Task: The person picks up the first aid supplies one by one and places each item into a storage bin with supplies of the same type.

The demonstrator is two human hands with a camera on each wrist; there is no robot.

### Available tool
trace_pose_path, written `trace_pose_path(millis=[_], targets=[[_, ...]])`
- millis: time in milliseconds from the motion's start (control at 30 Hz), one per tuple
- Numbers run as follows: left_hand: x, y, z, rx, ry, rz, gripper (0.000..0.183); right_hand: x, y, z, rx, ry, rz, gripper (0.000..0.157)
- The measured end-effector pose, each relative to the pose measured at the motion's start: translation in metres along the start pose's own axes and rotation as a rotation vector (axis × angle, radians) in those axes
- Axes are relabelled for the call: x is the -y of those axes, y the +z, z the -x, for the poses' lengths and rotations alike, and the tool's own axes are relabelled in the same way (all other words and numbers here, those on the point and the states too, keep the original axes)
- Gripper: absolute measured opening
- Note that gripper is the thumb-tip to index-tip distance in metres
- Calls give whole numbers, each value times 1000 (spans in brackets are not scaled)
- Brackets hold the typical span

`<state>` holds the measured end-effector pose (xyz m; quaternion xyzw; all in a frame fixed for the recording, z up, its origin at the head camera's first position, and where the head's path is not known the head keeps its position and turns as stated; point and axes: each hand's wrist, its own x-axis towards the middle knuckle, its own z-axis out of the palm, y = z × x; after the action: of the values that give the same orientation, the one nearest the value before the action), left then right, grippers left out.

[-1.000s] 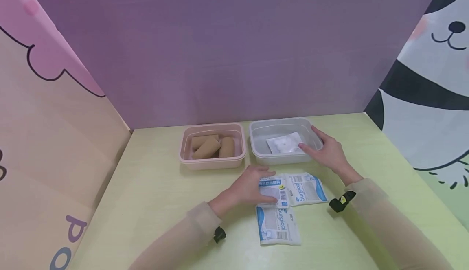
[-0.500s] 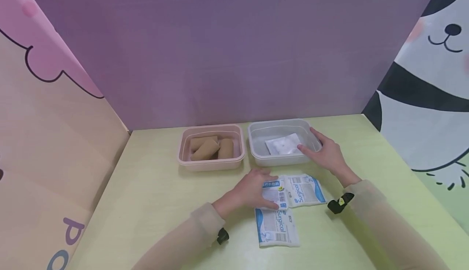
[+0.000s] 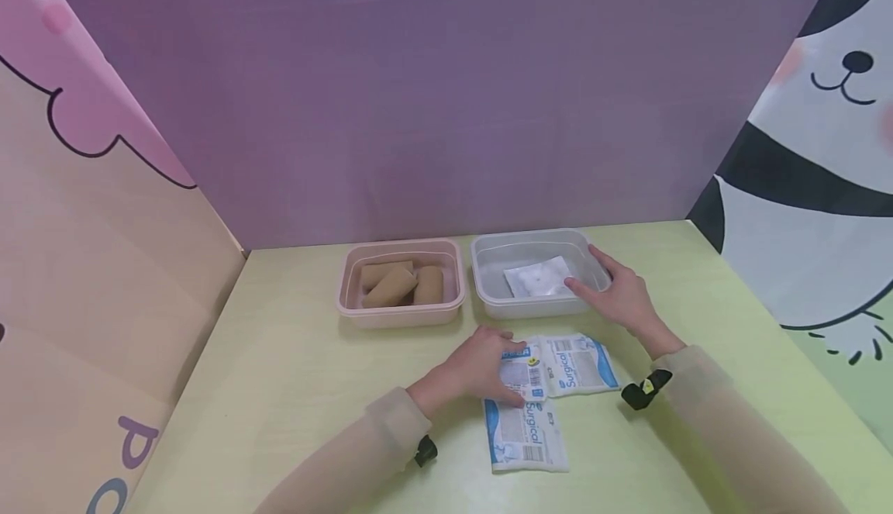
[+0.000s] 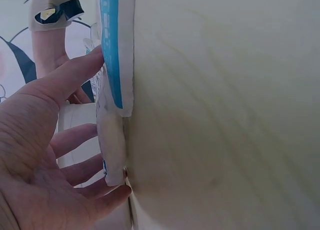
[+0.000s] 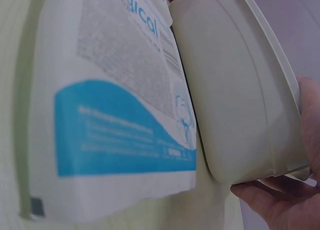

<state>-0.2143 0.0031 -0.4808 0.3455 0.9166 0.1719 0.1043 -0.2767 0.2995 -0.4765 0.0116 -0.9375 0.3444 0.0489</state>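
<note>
Three white-and-blue surgical gauze packets lie grouped on the table. My left hand (image 3: 474, 370) rests at the left end of the upper left packet (image 3: 526, 374), thumb and fingers spread over its edges. In the left wrist view the left hand's thumb (image 4: 80, 73) reaches the packets' edge. Beside it lies the upper right packet (image 3: 577, 363); the lower packet (image 3: 528, 440) sits nearer me. My right hand (image 3: 624, 293) grips the right end of a white plastic box (image 3: 537, 308), thumb over its front rim. In that box is a white square packet (image 3: 537, 277).
Left of the white box stands a pink plastic box (image 3: 401, 316) with several tan bandage rolls (image 3: 392, 287) in it. A purple panel (image 3: 446, 103) closes off the table's (image 3: 293, 390) back. Printed panels flank it.
The left hand has shifted slightly toward me over the packets, its thumb lower. The right hand keeps its hold on the white box. The head view has moved a little.
</note>
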Motion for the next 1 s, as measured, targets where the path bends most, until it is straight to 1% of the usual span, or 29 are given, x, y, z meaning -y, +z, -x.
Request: trace_pose_path(millis=[200, 400, 467, 600, 733, 867, 1000], targets=[[4, 1, -1, -52, 34, 50, 88, 0, 1, 1, -6, -5, 0, 100], [7, -1, -2, -108, 20, 117, 88, 0, -1, -1, -6, -12, 4, 99], [8, -2, -1, -129, 14, 118, 88, 0, -1, -1, -7, -14, 4, 100], [9, -2, 1, -161, 5, 81, 88, -1, 0, -1, -13, -21, 4, 99], [8, -4, 4, -186, 18, 60, 89, 0, 1, -1, -9, -24, 5, 100], [4, -11, 10, -222, 56, 24, 89, 2, 0, 1, -9, -17, 8, 99], [-2, -23, 16, -262, 88, -11, 86, 4, 0, 2, -12, -22, 6, 98]])
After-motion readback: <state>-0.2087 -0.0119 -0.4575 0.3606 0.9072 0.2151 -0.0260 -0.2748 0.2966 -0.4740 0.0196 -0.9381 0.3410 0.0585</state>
